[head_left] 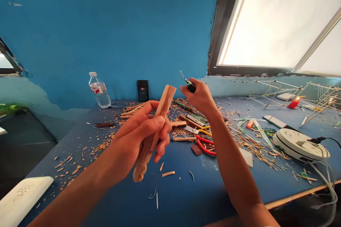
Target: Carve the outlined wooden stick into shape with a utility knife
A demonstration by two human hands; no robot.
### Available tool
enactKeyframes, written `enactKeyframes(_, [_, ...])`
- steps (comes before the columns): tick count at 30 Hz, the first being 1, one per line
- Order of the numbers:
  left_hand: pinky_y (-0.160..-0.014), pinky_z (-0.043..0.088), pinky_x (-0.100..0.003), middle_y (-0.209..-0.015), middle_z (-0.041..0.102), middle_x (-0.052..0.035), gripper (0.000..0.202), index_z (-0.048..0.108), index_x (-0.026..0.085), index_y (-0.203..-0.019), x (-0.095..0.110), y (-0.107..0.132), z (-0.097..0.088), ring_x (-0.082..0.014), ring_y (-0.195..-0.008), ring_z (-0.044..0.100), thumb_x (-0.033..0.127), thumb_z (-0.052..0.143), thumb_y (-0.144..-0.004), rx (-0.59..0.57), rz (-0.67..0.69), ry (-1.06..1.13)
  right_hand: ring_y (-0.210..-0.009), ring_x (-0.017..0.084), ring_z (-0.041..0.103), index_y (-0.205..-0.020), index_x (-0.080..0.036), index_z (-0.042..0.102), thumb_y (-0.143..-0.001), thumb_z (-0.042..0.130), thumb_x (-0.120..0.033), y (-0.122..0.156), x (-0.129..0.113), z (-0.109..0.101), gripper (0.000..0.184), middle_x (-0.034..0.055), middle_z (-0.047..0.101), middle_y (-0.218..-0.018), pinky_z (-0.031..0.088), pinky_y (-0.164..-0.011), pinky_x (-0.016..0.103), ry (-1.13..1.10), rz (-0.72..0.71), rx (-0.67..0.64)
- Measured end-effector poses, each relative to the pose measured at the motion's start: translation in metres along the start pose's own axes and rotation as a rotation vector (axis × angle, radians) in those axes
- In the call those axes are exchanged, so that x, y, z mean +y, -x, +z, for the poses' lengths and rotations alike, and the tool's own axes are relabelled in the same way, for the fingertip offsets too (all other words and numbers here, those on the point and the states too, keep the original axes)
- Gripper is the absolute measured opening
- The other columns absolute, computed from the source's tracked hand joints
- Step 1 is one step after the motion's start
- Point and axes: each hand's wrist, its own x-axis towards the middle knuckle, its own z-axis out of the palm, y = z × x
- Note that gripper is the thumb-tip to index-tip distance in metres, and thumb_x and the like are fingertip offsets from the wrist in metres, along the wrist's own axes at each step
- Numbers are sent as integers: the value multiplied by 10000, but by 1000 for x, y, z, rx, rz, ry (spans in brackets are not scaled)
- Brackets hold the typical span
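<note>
My left hand (142, 133) grips a pale wooden piece (165, 103), long and partly carved, held tilted above the blue table (186, 198). Its squared end points up and right, and its rounded end (139, 173) hangs below my fist. My right hand (200, 96) holds a small carving knife (188, 83) with a dark green handle and a thin blade pointing up-left. The knife is just to the right of the wood's top end and is not touching it.
Wood shavings and sticks (133, 110) litter the table. Red and yellow pliers (205, 140), a water bottle (99, 90), a small black box (142, 90), a round white power strip (301, 143), a lit red candle (294, 103), stick frames (319, 103) and a white keyboard (21, 198) lie around.
</note>
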Motion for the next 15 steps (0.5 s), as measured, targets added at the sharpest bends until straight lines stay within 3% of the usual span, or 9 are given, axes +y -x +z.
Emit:
enactKeyframes(2, [-447,478,-161,-727,537,53,127,544,225,-982,2,-1,-2,-83,-547,528,313,630,-952,33,20,7,-623,125,351,-779,-243,458,-1047,503,-446,12,-27,-9,339,-52,460,-668,345,-605,289,-55,-88,65])
enactKeyframes(6, [-390,304,-118,-685,440,74,143,512,235,-924,4,1,-4,-49,-487,367,294,643,-916,113,53,0,-619,132,298,-794,-254,473,-938,598,-342,38,-64,-23,210,-66,446,-644,311,-611,287,-57,-314,52])
enactKeyframes(9, [-398,268,-108,-657,393,93,218,537,242,-989,3,3,-6,-31,-480,268,356,714,-929,115,101,-106,-612,135,325,-818,-256,506,-907,579,-272,49,-75,-25,117,-55,516,-671,274,-604,298,38,-448,12])
enactKeyframes(12, [-392,281,-89,-598,341,119,336,515,264,-1030,1,4,-5,-27,-461,260,444,777,-921,163,127,-171,-606,135,347,-814,-252,524,-945,538,-287,52,-79,-21,136,-45,566,-693,250,-600,306,113,-453,-21])
enactKeyframes(15, [-389,282,-91,-566,321,127,333,494,276,-1020,0,4,-3,-30,-443,264,452,763,-937,237,115,-215,-602,129,365,-830,-254,553,-891,552,-258,52,-80,-16,61,-49,603,-714,231,-593,308,143,-458,-57])
